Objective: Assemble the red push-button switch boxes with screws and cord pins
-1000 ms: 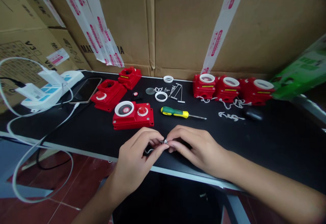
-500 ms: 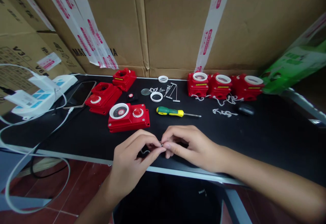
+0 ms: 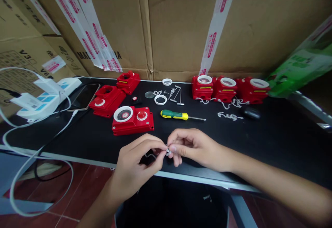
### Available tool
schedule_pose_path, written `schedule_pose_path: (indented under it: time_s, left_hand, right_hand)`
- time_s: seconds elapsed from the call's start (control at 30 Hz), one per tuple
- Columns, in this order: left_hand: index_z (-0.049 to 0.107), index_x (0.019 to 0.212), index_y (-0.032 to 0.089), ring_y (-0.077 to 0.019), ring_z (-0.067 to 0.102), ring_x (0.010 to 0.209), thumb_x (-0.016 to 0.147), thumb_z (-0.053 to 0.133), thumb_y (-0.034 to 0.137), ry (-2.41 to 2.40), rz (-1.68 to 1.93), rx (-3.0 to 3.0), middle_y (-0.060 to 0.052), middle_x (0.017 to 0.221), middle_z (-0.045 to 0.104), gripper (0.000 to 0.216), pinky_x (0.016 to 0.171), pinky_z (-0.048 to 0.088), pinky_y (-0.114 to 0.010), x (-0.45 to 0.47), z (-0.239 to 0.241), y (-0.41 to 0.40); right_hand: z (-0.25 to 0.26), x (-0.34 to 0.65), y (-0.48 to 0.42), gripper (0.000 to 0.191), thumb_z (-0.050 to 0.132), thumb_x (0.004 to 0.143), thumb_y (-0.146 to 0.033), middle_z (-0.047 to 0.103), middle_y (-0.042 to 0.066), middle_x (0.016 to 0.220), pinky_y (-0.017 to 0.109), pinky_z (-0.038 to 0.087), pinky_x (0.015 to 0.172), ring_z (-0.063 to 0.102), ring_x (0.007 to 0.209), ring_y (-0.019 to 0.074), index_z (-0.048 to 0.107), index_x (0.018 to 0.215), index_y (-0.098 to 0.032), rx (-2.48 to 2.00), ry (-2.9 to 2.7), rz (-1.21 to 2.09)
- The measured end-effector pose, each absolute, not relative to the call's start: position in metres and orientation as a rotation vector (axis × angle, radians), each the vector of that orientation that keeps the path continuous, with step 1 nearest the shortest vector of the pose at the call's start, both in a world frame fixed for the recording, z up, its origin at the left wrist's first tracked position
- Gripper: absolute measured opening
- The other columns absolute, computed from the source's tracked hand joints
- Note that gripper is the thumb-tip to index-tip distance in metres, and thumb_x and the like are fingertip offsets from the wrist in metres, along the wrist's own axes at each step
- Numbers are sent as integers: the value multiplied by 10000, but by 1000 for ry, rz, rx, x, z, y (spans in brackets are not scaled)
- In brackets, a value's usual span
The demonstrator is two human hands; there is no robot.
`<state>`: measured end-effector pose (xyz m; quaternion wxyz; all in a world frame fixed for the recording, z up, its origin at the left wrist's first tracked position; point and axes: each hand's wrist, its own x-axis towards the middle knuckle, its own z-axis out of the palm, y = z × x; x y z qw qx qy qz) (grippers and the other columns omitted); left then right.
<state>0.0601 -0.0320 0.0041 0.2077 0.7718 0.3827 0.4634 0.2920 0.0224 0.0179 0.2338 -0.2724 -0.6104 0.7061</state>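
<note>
Thumb-to-fingertip, the grip of the left hand (image 3: pixel 138 162) is closed on a tiny silvery-white piece (image 3: pixel 168 151), and the right hand (image 3: pixel 198 148) pinches the same piece from its side. They hold it above the black, flat worktop (image 3: pixel 272 145), near its pale front edge. A thin white cord (image 3: pixel 150 155) shows behind the left fingers; whether it joins the piece cannot be told.

Judging by how things lie, the work is partway along. Four red box-shaped housings carry white rings on top: one with a red button (image 3: pixel 133 126), just beyond the hands, and a row of three (image 3: pixel 202 92) at the right, with white cord around their bases. Two more red housings (image 3: pixel 109 100) have bare round openings and look unfinished. Two loose white rings (image 3: pixel 160 104) and a clear round disc (image 3: pixel 149 95) lie apart from them, seemingly unused, beyond the green-and-yellow-handled screwdriver (image 3: pixel 173 114).
</note>
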Motion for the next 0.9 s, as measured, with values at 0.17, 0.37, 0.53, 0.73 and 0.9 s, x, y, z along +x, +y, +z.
schedule_pose_path:
  time_s: [0.17, 0.37, 0.53, 0.73, 0.9]
  left_hand:
    - [735, 1009, 195, -99, 730, 784, 950, 722, 29, 1098, 1335, 2162, -3, 928, 770, 177, 736, 595, -202, 62, 6, -31]
    - [730, 991, 192, -101, 713, 764, 933, 719, 18, 1091, 1332, 2192, -2, 901, 756, 184, 706, 587, -209, 62, 5, -31]
    - [735, 989, 186, -112, 718, 768, 922, 716, 5, 1086, 1320, 2200, -16, 910, 755, 194, 705, 583, -223, 63, 2, -32]
    - [727, 976, 175, -126, 713, 759, 933, 725, 18, 1115, 1337, 2246, -31, 889, 751, 162, 705, 589, -243, 65, 0, -33]
    - [719, 1006, 186, -124, 723, 765, 955, 708, 21, 1094, 1343, 2271, -28, 901, 762, 173, 708, 599, -237, 66, -1, -33]
  right_hand:
    - [17, 292, 21, 399, 771, 1019, -530, 753, 23, 806, 266, 577, 752, 703, 731, 119, 681, 1040, -142, -755, -1675, 1951]
    - [18, 292, 21, 397, 773, 1017, -533, 760, 27, 795, 281, 582, 761, 703, 733, 129, 685, 1022, -146, -768, -1706, 1928]
    - [15, 292, 22, 370, 770, 1028, -498, 771, 32, 779, 259, 577, 736, 715, 726, 124, 705, 1022, -133, -781, -1716, 1915]
    - [10, 291, 22, 375, 802, 998, -503, 787, 39, 757, 277, 589, 714, 736, 702, 144, 732, 980, -135, -801, -1648, 1939]
    - [11, 288, 21, 386, 866, 935, -502, 782, 36, 724, 279, 586, 687, 735, 668, 149, 734, 926, -139, -830, -1560, 2005]
